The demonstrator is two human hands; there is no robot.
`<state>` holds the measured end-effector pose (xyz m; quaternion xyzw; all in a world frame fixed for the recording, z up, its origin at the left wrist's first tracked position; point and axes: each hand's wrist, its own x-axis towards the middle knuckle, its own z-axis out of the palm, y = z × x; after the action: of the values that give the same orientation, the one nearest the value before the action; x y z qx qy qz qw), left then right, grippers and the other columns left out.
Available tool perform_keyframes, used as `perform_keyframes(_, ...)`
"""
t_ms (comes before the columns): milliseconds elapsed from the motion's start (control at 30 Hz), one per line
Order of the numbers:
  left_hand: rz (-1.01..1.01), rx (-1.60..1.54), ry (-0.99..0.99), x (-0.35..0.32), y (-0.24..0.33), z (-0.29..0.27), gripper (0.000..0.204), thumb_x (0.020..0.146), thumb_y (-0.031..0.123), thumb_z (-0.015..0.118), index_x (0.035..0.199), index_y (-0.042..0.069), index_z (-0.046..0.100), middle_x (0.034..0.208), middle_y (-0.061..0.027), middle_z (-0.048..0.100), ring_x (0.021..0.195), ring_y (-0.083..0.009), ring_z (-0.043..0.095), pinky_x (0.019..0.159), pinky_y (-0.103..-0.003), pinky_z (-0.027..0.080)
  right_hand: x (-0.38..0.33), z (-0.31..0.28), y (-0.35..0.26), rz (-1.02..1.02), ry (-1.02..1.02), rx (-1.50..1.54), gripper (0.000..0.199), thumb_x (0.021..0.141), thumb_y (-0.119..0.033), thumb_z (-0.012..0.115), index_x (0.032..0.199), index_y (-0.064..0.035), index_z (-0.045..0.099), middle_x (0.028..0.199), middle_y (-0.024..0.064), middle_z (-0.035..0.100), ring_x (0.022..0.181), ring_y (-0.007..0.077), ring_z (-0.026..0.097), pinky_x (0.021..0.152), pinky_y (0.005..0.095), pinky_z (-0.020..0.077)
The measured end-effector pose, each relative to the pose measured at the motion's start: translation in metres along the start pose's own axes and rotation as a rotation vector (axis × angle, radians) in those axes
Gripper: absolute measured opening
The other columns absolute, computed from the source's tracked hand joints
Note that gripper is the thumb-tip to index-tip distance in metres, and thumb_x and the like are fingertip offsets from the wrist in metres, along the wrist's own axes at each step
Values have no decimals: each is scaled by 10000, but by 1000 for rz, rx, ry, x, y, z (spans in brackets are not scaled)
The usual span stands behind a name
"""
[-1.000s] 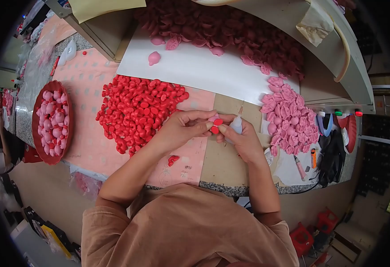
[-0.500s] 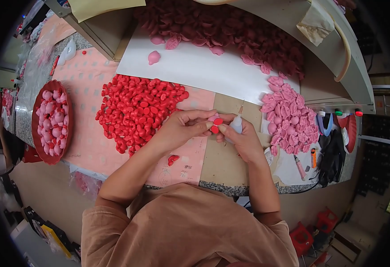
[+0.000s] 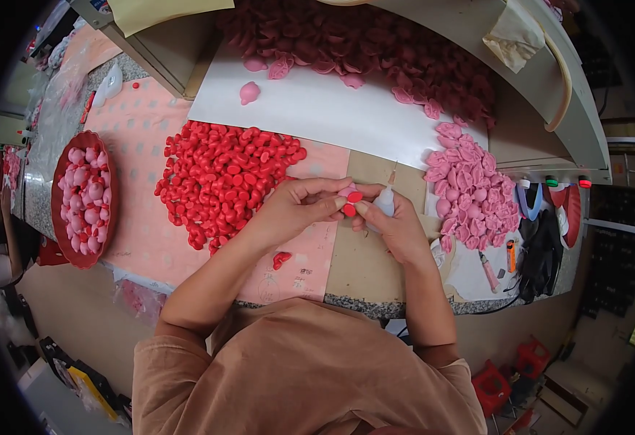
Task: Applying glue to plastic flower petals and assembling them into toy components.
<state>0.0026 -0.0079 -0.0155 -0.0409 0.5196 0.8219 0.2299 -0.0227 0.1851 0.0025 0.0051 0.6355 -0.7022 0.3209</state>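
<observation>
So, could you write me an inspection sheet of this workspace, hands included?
Surface: pink patterned cloth at left, brown sheet in the middle.
Work pieces: pink-and-red piece between the hands; red pile; pink pile; filled red tray.
Clutter: pink tube, orange object, black bundle at right.
Hands: left hand pinches the piece; right hand touches it and holds a needle-tipped bottle.
Cables: apparently one dark cord, right front edge.
Surroundings: red seats; another person's arm, far left.

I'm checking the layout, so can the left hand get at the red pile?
Probably yes: the red pile lies beside the left hand, largely uncovered, though that hand holds a pink-and-red piece.
</observation>
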Motion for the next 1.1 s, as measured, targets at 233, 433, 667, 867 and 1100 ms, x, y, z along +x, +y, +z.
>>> perform_keyframes(233,5,9,4,-1,1,2,305,895,77,560,1199,62,569,1042,-38,621,895,-90,592,805,-249,510,-1,-1,0,-14,-12,21,277,877,-97,578,1124,26,555,855,47,618,698,104,559,639,246,455)
perform_keyframes(433,10,34,-9,0,1,6,346,899,96,556,1243,65,529,1098,-43,607,941,-110,588,830,-269,501,1,-11,1,-3,-49,73,292,876,-114,588,1135,16,551,893,49,611,703,108,555,650,246,457)
perform_keyframes(667,21,-13,-6,-1,5,10,353,904,107,551,1248,42,507,1036,-43,613,877,-100,588,828,-267,494,1,-12,3,14,-65,125,304,884,-147,587,1144,5,546,921,42,602,715,109,556,654,251,459)
perform_keyframes(867,39,-32,-24,1,3,7,360,889,94,576,1228,43,466,1008,-58,595,903,-115,592,816,-257,498,2,-11,4,-3,-61,125,302,894,-151,573,1151,3,535,927,47,597,722,112,559,660,256,465)
perform_keyframes(1100,41,-51,-18,2,1,9,347,877,91,594,1178,49,427,1054,-61,569,946,-122,579,821,-269,505,1,-11,3,-24,-58,175,271,909,-148,551,1131,8,538,910,54,594,726,119,564,675,262,476)
